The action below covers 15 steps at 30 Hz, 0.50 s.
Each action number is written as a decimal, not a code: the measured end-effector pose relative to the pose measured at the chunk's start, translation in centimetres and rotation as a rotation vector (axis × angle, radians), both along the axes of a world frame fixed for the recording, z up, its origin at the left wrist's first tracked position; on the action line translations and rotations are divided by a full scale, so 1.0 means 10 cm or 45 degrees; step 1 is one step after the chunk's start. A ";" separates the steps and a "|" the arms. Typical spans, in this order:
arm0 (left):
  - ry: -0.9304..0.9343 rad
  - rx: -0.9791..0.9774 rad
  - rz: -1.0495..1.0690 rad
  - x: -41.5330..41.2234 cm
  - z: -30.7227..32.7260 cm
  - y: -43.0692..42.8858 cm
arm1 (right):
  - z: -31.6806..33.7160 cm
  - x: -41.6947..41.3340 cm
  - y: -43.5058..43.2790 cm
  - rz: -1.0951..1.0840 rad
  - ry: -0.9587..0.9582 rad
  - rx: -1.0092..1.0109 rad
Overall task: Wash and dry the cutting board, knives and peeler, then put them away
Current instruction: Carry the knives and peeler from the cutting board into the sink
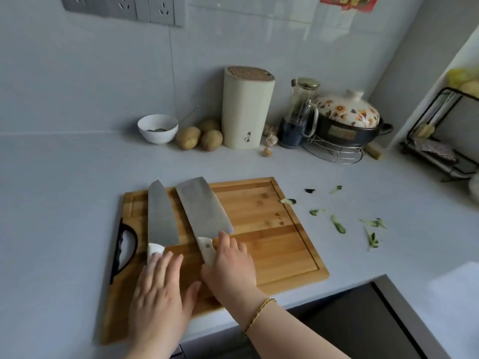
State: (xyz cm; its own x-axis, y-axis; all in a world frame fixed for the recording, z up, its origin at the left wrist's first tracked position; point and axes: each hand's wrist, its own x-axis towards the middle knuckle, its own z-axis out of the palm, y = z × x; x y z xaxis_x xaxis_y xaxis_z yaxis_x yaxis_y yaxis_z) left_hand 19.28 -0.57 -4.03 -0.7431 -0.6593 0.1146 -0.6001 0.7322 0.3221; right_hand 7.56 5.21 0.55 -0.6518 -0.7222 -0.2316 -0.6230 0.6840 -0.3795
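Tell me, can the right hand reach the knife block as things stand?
Probably yes: the right hand grips the cleaver, and only bare counter lies between the cutting board and the knife block.

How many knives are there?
2. Both lie on the cutting board: a narrower knife at its left, left hand on the handle, and a cleaver beside it, right hand on its handle. None sticks out of the knife block.

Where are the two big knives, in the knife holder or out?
Out. The narrow knife and the wide knife both lie flat on the cutting board; the knife holder by the wall shows no handles on top.
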 end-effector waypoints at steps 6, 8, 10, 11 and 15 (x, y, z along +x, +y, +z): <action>0.038 -0.055 -0.013 0.02 -0.09 -0.01 | 0.02 -0.14 -0.07 -0.057 -0.044 0.123; 0.078 -0.183 -0.009 -0.01 -0.12 -0.01 | 0.02 -0.20 -0.07 -0.045 -0.063 0.130; 0.092 -0.343 0.011 -0.04 -0.13 -0.02 | 0.02 -0.24 -0.07 -0.043 -0.067 0.118; 0.040 -0.360 0.013 -0.05 -0.12 -0.03 | 0.02 -0.25 -0.05 -0.045 -0.069 0.114; -0.079 -0.381 0.015 -0.11 0.02 -0.06 | 0.07 -0.32 0.12 -0.044 -0.070 0.059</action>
